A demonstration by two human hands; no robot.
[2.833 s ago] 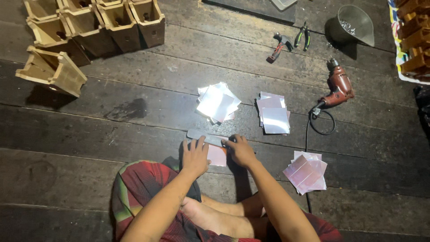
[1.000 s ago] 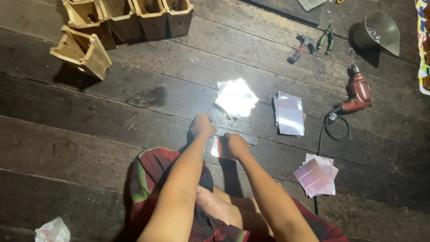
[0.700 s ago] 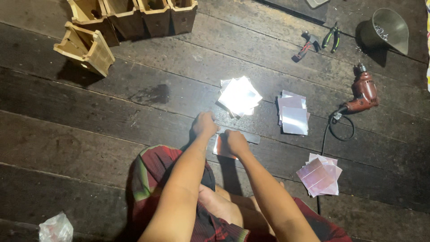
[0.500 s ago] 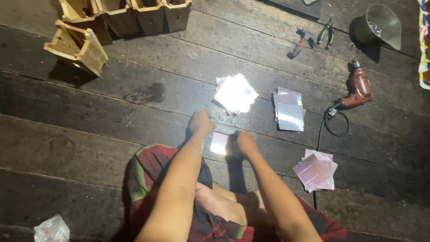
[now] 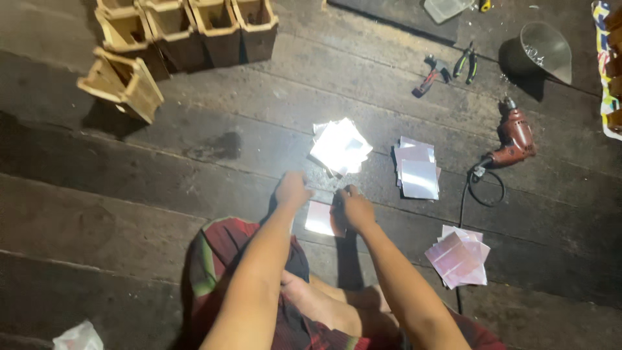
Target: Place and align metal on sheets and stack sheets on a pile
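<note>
Pink sheet (image 5: 321,218) between both hands — wooden boxes (image 5: 188,29) apart, contents unclear.

Top edge cuts the row of wooden boxes (image 5: 194,26) upper left and a clear container (image 5: 447,8) upper centre. Patterned cloth (image 5: 608,68) clipped at right edge. Right hand (image 5: 355,209) covers part of the pale sheet (image 5: 321,219); finger grip unreadable. White bag (image 5: 78,337) cropped at bottom left.

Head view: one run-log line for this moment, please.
left hand: on floor plank | right hand: on pink sheet | stacks: three nearby | drill: idle
</note>
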